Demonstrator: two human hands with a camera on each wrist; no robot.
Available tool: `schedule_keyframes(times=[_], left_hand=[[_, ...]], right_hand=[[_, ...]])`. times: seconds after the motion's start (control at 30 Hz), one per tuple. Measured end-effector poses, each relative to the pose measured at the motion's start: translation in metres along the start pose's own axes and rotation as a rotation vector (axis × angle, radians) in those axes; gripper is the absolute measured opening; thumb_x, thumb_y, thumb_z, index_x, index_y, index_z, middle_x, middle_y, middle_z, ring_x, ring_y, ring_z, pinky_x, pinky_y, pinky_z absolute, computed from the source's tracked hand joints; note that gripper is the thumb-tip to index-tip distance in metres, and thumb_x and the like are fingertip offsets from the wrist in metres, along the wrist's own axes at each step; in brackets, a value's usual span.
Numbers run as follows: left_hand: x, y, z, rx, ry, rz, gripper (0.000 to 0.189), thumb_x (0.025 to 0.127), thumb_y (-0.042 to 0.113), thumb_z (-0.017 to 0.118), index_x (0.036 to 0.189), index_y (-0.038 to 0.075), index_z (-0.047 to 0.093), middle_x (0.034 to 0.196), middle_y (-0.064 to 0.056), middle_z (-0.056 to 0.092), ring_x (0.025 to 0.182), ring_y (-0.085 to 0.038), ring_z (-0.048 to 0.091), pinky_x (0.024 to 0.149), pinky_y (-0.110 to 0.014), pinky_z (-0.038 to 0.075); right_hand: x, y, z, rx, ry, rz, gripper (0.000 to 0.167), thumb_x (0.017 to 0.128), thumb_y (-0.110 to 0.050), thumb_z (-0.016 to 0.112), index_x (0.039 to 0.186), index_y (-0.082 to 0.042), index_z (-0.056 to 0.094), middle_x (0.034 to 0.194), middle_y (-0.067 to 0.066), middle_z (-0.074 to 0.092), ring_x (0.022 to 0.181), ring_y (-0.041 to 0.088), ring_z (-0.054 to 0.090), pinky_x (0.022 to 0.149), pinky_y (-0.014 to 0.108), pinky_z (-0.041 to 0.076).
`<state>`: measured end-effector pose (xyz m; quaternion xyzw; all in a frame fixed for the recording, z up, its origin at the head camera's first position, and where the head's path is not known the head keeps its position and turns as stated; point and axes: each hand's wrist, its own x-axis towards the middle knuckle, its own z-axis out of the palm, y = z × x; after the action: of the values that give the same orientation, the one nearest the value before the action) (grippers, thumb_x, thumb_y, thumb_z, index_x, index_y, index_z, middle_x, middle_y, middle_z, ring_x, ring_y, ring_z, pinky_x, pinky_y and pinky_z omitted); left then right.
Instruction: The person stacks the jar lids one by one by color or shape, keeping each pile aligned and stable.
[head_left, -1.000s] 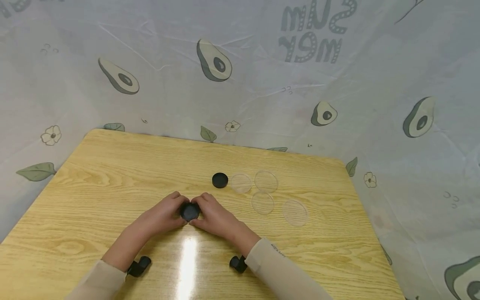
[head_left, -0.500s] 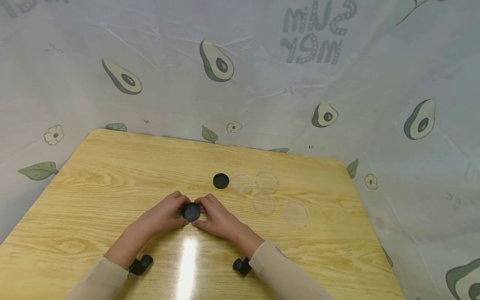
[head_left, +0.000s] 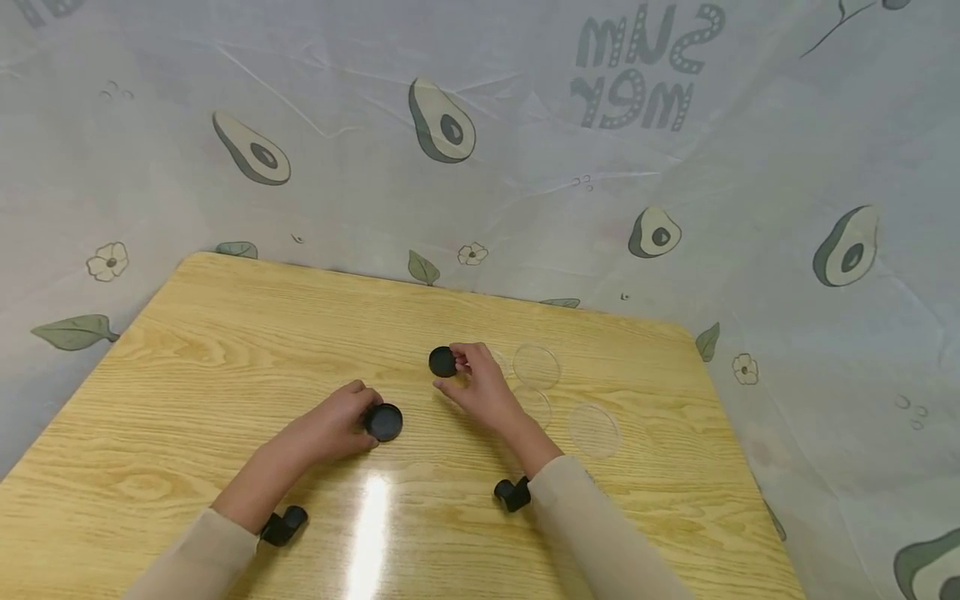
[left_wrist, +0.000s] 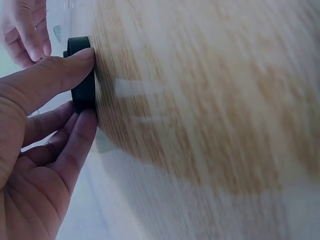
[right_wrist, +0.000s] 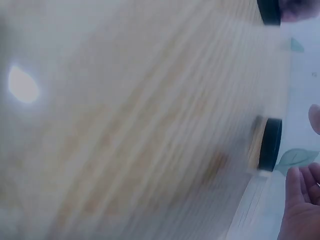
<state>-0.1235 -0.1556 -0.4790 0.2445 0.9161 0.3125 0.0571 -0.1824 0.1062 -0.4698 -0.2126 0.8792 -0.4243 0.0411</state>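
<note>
My left hand (head_left: 342,423) pinches a shallow round black lid (head_left: 384,422) by its left side. In the left wrist view the thumb lies on one side of this lid (left_wrist: 84,75) and the fingers on the other, with the lid on the wooden table. A second round black lid (head_left: 442,362) rests farther back on the table. My right hand (head_left: 483,390) hovers at that lid's right side, thumb and fingers parted. In the right wrist view a gap separates the hand (right_wrist: 302,200) from the second lid (right_wrist: 270,145).
Several clear discs lie on the table (head_left: 247,333) to the right, including a rear disc (head_left: 536,367) and a front disc (head_left: 596,430). My right hand and forearm partly cover others. A patterned cloth (head_left: 337,192) hangs behind the table.
My right hand has let go of the front lid and moved back and to the right, to the second lid. The left hand keeps its hold in nearly the same place.
</note>
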Motion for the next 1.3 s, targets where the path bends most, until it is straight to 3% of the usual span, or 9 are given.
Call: schedule_keyframes(times=[0.23,0.73,1.3], left_hand=[[0.0,0.001,0.001,-0.008,-0.007,-0.023,0.039,0.081,0.006,0.086,0.114,-0.003,0.069,0.104,-0.01,0.062,0.092,-0.018,0.06,0.084,-0.037,0.054],[0.0,0.001,0.003,-0.005,-0.001,-0.02,0.038,0.081,0.007,0.087,0.113,-0.001,0.069,0.103,-0.008,0.061,0.092,-0.017,0.057,0.083,-0.036,0.052],[-0.002,0.005,0.003,-0.012,-0.022,-0.059,0.038,0.082,0.008,0.087,0.115,0.0,0.068,0.104,-0.008,0.06,0.092,-0.016,0.056,0.083,-0.036,0.051]], right_hand=[[0.014,0.008,-0.007,-0.044,-0.023,0.091,0.068,0.098,-0.021,0.076,0.152,0.005,0.044,0.149,0.024,0.046,0.138,0.039,0.051,0.115,0.048,0.048],[0.028,0.012,-0.005,-0.317,-0.145,0.086,0.073,0.099,-0.029,0.074,0.156,0.002,0.04,0.154,0.022,0.046,0.145,0.036,0.043,0.119,0.048,0.043],[0.031,0.011,-0.003,-0.376,-0.171,0.084,0.061,0.101,-0.027,0.071,0.151,0.0,0.048,0.152,0.021,0.05,0.139,0.036,0.049,0.114,0.047,0.047]])
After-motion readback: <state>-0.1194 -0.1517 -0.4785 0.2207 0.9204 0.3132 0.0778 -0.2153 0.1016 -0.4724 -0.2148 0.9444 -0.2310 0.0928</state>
